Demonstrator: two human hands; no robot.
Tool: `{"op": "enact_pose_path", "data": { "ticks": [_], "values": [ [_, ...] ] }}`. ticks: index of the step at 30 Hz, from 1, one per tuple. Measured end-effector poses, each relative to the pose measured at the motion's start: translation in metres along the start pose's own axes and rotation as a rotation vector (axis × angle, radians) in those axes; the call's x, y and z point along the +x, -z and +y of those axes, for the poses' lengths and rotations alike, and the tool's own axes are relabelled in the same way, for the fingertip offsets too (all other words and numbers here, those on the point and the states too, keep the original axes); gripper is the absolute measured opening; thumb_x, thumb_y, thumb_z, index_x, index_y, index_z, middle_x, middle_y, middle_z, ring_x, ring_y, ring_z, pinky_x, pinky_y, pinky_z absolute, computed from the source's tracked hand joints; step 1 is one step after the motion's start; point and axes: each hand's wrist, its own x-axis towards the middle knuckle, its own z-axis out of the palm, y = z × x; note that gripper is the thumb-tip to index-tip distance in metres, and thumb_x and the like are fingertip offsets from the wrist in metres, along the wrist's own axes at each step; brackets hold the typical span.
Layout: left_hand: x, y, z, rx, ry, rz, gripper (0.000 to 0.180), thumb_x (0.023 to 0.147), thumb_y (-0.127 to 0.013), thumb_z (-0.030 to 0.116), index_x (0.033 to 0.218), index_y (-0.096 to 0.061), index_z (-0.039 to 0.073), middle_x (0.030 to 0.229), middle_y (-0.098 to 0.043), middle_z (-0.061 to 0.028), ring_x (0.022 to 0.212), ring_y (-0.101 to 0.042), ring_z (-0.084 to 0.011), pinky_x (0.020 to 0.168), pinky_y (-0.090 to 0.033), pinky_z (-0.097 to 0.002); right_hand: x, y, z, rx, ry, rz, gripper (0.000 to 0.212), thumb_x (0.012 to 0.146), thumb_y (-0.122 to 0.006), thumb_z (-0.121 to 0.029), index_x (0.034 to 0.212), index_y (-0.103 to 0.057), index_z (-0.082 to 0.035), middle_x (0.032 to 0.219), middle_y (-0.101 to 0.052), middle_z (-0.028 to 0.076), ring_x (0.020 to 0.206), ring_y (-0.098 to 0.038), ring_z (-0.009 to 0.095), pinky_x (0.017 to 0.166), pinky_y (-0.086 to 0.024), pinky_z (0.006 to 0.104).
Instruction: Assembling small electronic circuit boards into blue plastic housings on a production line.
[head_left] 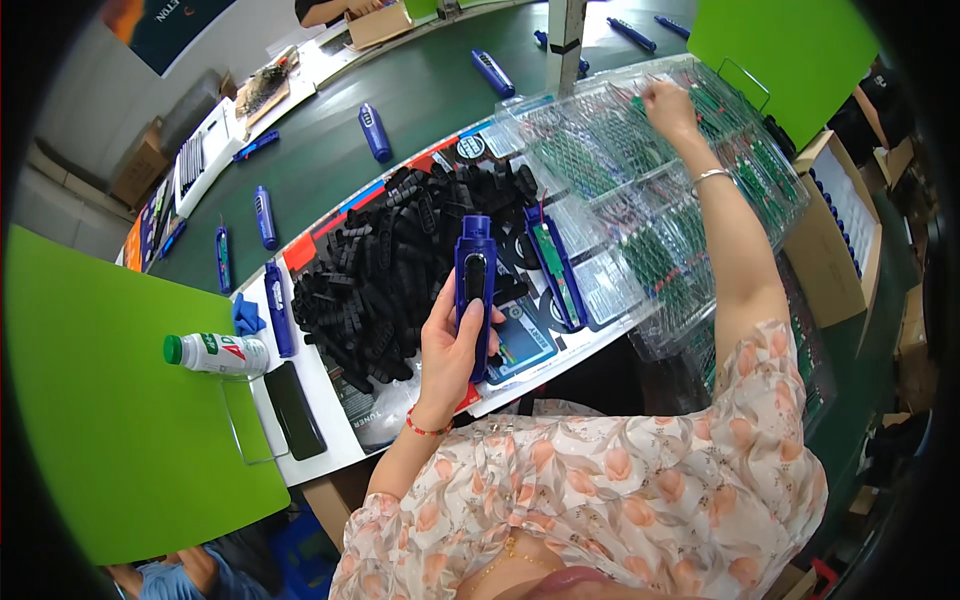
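My left hand (446, 350) holds a blue plastic housing (477, 238) upright, fingers wrapped round it and the thumb on its front. A black rubber button pad (475, 275) sits in the housing's oval opening. My right hand (670, 108) is stretched to the far right over clear plastic trays (610, 210) of green circuit boards (655, 255). Its fingers are curled closed among the boards; what they grip is too small to make out. Between the hands lies an open blue housing half (556, 265) with a green board and a red wire in it.
A heap of black rubber pads (380, 270) covers the table's middle left. Blue housings (374, 132) lie along the green belt (320, 125) behind. At left are a white bottle (215, 352) and a phone (295, 410). A metal post (565, 50) and green panels (110, 390) flank the table.
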Motion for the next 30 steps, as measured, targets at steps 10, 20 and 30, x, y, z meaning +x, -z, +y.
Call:
{"op": "enact_pose_path", "data": {
  "ticks": [10,20,30],
  "values": [
    [-0.001,0.013,0.015,-0.099,0.015,0.061,0.052,0.103,-0.048,0.017,0.151,-0.03,0.007,0.091,-0.064,-0.0082,0.064,-0.056,-0.0094,0.058,-0.048,-0.0233,0.007,-0.009,0.013,-0.114,-0.196,-0.2,0.015,0.077,-0.068,-0.02,0.09,-0.073,-0.018,0.094,-0.072,0.009,0.091,-0.069,0.029,0.079,-0.055,0.0404],
    [0.012,0.037,0.023,-0.349,-0.013,0.017,0.05,0.105,-0.039,0.027,0.151,-0.03,0.009,0.093,-0.063,-0.0107,0.065,-0.058,-0.0132,0.06,-0.05,-0.0276,-0.042,0.097,-0.141,0.795,0.027,0.069,0.044,0.084,-0.067,-0.013,0.126,-0.059,-0.003,0.085,-0.07,0.011,0.072,-0.07,0.022,0.063,-0.055,0.0337],
    [0.001,0.045,0.028,-0.386,0.067,0.042,0.05,0.105,-0.038,0.026,0.152,-0.028,0.01,0.099,-0.063,-0.013,0.075,-0.063,-0.0169,0.066,-0.055,-0.029,-0.185,0.121,-0.272,1.512,-0.117,-0.55,0.035,0.091,-0.066,-0.01,0.124,-0.059,0.0,0.085,-0.066,0.005,0.073,-0.068,0.011,0.054,-0.052,0.0193]
  ]
}}
